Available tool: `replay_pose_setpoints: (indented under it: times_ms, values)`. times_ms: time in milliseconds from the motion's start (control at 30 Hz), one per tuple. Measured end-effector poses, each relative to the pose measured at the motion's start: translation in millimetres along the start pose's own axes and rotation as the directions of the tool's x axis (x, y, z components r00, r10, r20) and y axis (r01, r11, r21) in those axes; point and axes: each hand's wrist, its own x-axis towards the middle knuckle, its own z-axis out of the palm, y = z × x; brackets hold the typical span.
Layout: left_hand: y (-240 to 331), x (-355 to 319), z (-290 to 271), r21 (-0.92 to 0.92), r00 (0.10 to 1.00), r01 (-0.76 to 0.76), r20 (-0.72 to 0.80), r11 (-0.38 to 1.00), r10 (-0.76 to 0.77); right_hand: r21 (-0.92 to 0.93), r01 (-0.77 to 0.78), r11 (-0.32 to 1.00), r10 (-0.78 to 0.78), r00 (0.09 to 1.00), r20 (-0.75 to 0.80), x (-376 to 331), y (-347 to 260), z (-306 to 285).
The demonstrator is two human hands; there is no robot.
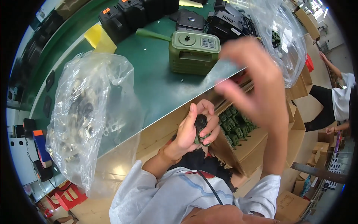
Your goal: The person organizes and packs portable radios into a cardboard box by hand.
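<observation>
While the left hand (192, 128) closes tight around a small olive-green part (201, 135) with a black round cap on top, held low over the table's near edge and close to the worker's chest, the right hand (257, 86) hangs open and blurred above it, fingers spread and holding nothing; the part looks light, stiff moulded plastic, small enough to be taken across its sides in one fist with the thumb on the cap, and its smooth shell may slip a little, though it seems in no way fragile; just beyond the hands an open cardboard box (261, 143) holds many more of the same green parts (235, 125), packed close together; to the left a large clear plastic bag (89, 112) of small pale and dark pieces slumps on the green table (149, 78) and hangs over its edge; farther back stands a boxy olive-green device (193, 52) with a dial, buttons and a green handle sticking out to its left; a second clear bag (287, 41) rises at the right, black cases (119, 20) line the far side, and another person in a white shirt (341, 99) bends at the far right.
</observation>
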Motion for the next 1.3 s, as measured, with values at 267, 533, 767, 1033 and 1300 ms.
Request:
replay_pose_setpoints:
  times_ms: [267,533,767,1033,1300]
  values:
    - [-14.6,0.7,5.7,0.602,0.985,-0.125,-0.022,0.789,0.173,0.145,-0.037,0.989,0.014,0.987,0.161,-62.2,-13.0,27.6]
    - [-3.4,-4.0,1.5,0.470,0.987,-0.092,-0.073,0.878,0.143,0.642,-0.195,0.741,-0.019,0.950,0.311,-18.4,15.6,9.7]
    - [-11.4,-7.4,4.7,0.163,0.978,0.020,-0.209,0.986,0.014,0.389,0.111,0.915,-0.022,0.974,-0.224,50.7,28.1,32.3]
    - [-7.5,-8.8,-3.8,0.238,0.973,0.045,-0.232,0.970,0.011,0.272,0.204,0.940,-0.126,0.952,-0.280,47.6,28.8,50.7]
    - [-8.3,-9.3,-9.2,0.165,0.971,0.070,-0.236,0.984,-0.029,0.203,0.301,0.932,-0.244,0.933,-0.265,50.1,34.4,50.8]
